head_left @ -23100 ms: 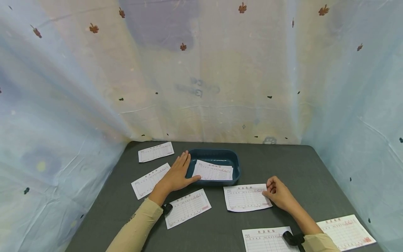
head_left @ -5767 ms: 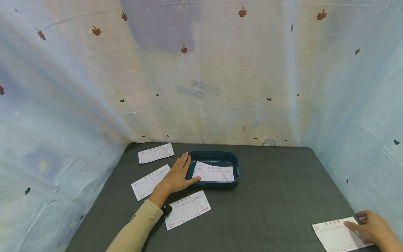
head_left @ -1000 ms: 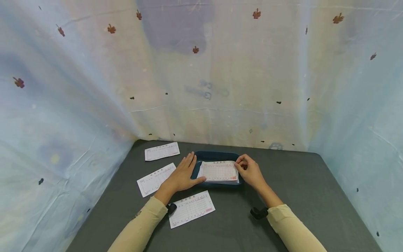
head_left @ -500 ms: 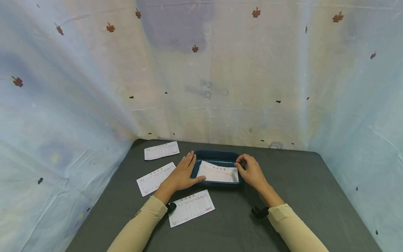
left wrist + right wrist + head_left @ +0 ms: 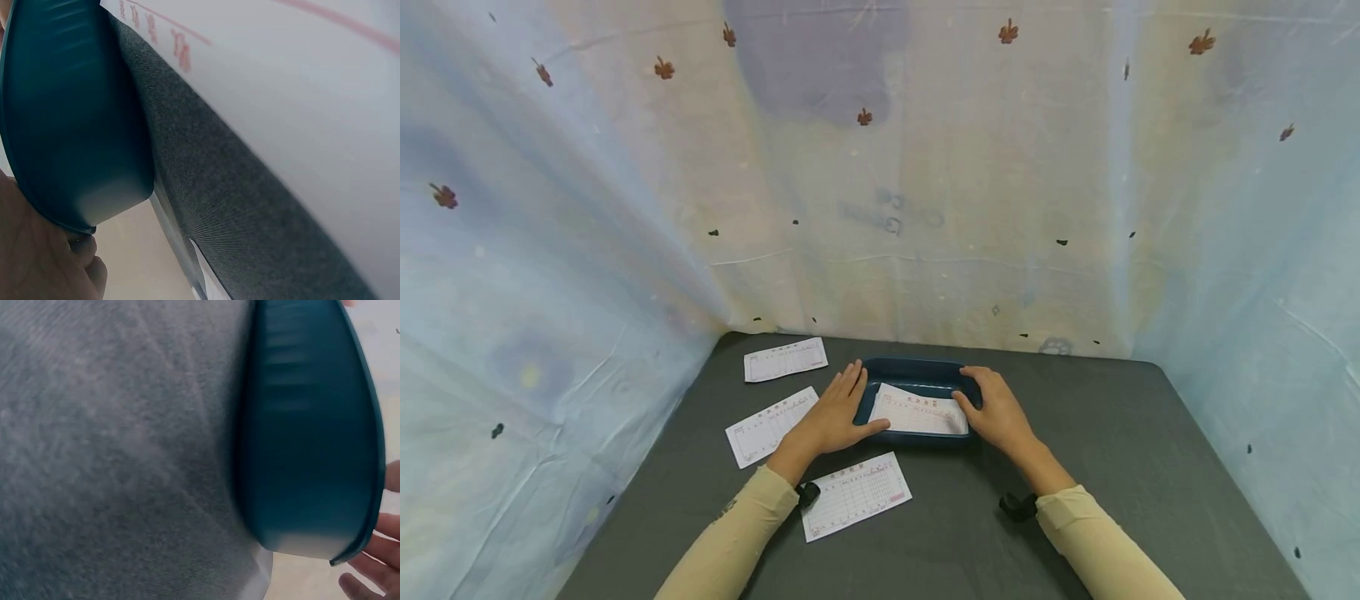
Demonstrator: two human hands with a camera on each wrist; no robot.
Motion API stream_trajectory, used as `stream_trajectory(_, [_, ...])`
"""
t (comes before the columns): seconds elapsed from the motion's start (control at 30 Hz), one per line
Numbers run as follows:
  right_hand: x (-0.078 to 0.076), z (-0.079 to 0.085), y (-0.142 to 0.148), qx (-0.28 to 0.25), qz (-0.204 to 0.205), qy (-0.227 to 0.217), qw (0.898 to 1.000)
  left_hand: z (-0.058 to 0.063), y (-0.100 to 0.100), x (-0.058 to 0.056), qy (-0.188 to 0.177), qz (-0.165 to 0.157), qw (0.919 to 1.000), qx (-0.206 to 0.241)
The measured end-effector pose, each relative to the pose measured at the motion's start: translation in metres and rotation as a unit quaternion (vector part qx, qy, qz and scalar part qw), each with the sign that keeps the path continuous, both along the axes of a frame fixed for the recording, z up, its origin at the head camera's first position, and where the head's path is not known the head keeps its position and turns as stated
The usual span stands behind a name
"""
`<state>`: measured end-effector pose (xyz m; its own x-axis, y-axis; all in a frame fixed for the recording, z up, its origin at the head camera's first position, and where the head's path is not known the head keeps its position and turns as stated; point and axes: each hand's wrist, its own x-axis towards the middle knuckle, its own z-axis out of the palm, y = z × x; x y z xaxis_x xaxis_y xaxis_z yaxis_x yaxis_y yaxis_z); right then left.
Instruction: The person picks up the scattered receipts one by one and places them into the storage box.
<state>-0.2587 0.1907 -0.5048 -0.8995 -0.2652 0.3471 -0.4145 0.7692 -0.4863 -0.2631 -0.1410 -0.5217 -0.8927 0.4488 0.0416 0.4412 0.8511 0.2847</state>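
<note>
A dark blue rectangular tray (image 5: 917,364) stands toward the back of the table, holding a small pile of printed paper form slips (image 5: 921,412). Along the tray's left end rests my left hand (image 5: 823,423), fingers straight and thumb over the near rim. My right hand (image 5: 1000,417) is at the right end, thumb near the slips, fingers spread and pinching nothing. In the left wrist view the tray's outer side (image 5: 69,112) meets the palm. The right wrist view has fingers (image 5: 381,559) beyond the tray's rim.
Three printed slips lie left of the tray: one at the back (image 5: 786,359), one beside my left wrist (image 5: 767,429), one in front (image 5: 856,497). The dark grey table (image 5: 1112,475) is bordered by pale patterned curtains (image 5: 925,208) behind and at both sides.
Slips that lay right of the tray have left the table there. My right hand brought the last from the right edge into the tray and let it go. My left hand stayed on the tray.
</note>
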Motion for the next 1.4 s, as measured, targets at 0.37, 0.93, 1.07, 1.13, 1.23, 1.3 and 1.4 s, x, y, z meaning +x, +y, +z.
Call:
stream_trajectory(0.37, [-0.001, -0.011, -0.005, 0.069, 0.000, -0.036, 0.997, -0.002, 0.002, -0.002, 0.001, -0.004, 1.0000, 0.003])
stream_trajectory(0.93, [0.007, -0.014, -0.012, 0.102, -0.013, -0.051, 0.993, 0.002, 0.000, 0.001, 0.000, 0.002, 1.0000, 0.009])
stream_trajectory(1.07, [0.008, -0.015, -0.013, 0.105, -0.014, -0.049, 0.993, 0.002, -0.001, 0.003, 0.000, 0.004, 1.0000, 0.005])
stream_trajectory(1.13, [0.008, -0.016, -0.013, 0.105, -0.014, -0.049, 0.993, 0.003, -0.002, 0.004, -0.001, 0.005, 1.0000, 0.000])
stream_trajectory(1.23, [0.008, -0.018, -0.013, 0.103, -0.015, -0.050, 0.993, 0.004, -0.002, 0.006, 0.000, 0.006, 1.0000, -0.002])
stream_trajectory(1.3, [0.009, -0.018, -0.013, 0.100, -0.016, -0.047, 0.994, 0.004, -0.001, 0.007, 0.006, 0.003, 1.0000, -0.002])
stream_trajectory(1.4, [0.009, -0.017, -0.013, 0.096, -0.018, -0.043, 0.994, 0.005, -0.002, 0.008, 0.018, -0.004, 0.9998, -0.001])
